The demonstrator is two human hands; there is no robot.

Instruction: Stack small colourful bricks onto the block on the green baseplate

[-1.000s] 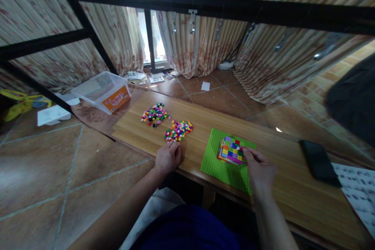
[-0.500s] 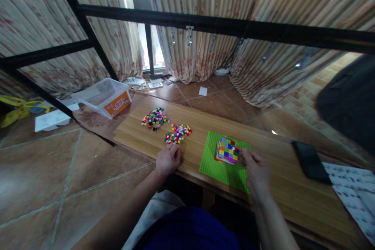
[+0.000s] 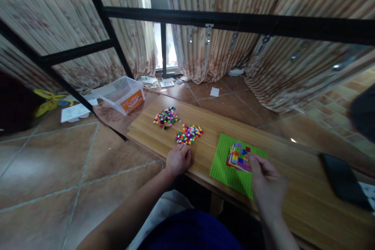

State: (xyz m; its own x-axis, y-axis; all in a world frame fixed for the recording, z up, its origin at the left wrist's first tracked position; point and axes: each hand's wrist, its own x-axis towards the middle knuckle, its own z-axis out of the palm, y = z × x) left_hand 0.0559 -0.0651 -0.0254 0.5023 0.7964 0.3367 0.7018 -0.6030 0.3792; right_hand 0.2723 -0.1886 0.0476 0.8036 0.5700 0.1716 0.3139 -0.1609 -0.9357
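Note:
A block of small coloured building bricks (image 3: 240, 158) stands on a green baseplate (image 3: 223, 168) on the wooden table. My right hand (image 3: 268, 179) is over the block's right side, thumb and fingers pinched together at its top. What lies between those fingertips is too small to make out, and the hand covers the baseplate's right part. My left hand (image 3: 178, 160) rests closed at the table's near edge, fingers curled beside a pile of loose bricks (image 3: 190, 134). Its palm is hidden. Farther back lies a second pile of loose bricks (image 3: 166, 117).
A clear plastic box (image 3: 123, 93) with an orange label stands past the table's left end. On the right lies a black phone-like slab (image 3: 341, 177), partly over a printed sheet (image 3: 367, 191). A black metal frame (image 3: 187, 16) crosses before the curtains (image 3: 211, 54).
The camera has turned left, so the scene sits farther right. My right hand has come from beside the brick block to over its top right part. My left hand stays by the pile.

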